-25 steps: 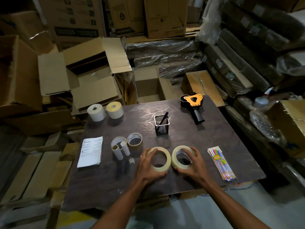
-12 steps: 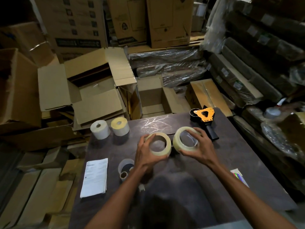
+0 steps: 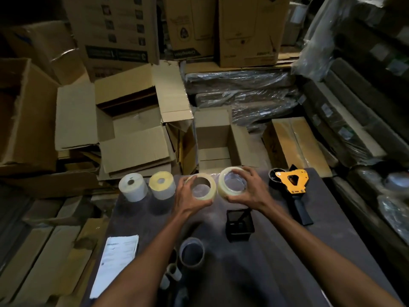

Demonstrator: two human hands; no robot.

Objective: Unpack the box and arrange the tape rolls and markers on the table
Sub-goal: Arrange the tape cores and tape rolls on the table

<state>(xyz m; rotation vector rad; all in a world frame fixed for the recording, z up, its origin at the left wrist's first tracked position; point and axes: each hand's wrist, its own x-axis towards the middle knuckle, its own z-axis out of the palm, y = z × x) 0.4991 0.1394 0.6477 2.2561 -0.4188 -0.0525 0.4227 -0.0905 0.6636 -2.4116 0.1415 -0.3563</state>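
Gripping a tape roll in left hand fingers, another roll in right hand, at the bench far edge; risking dropping one behind.

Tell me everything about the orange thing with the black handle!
The tape dispenser lies flat near the far right corner of the dark table. It has a glossy orange plate with a cut-out hole, a round black holder at its far end, and a black handle pointing toward the person. It looks like metal and plastic. Neither hand touches it; only the table does.
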